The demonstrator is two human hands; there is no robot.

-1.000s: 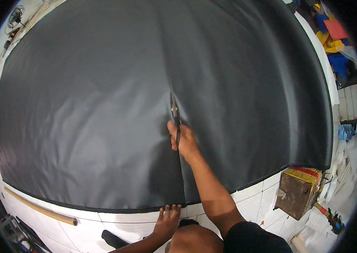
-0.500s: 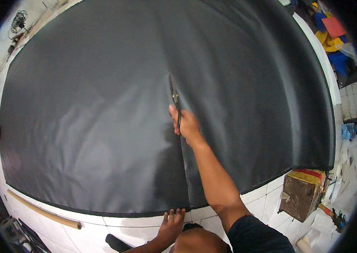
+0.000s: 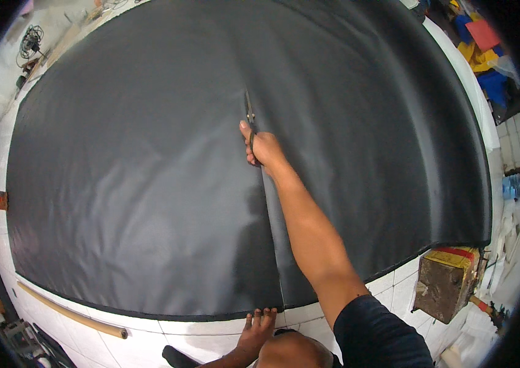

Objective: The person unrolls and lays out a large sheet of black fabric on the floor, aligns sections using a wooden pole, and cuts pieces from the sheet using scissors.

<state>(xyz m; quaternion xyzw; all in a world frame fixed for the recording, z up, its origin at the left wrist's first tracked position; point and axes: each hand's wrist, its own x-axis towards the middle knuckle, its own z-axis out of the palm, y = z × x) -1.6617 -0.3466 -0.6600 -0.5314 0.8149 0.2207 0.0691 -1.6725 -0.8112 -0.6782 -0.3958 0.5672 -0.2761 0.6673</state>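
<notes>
My right hand (image 3: 265, 147) is gripping the scissors (image 3: 249, 116), fingers wrapping round the handles and blades pointing away from me. The black sheet (image 3: 131, 178) is lying spread over the tiled floor (image 3: 192, 343), filling most of my view. A long cut (image 3: 270, 227) is running from its near edge up to the scissors, so that stretch is looking done. Beyond the tips the sheet is appearing whole; its far edge is passing out of view, so I cannot be telling what share is left. My left hand (image 3: 256, 332) is resting its fingers on the near edge, just left of the cut; whether it is pinching the sheet, I cannot tell.
</notes>
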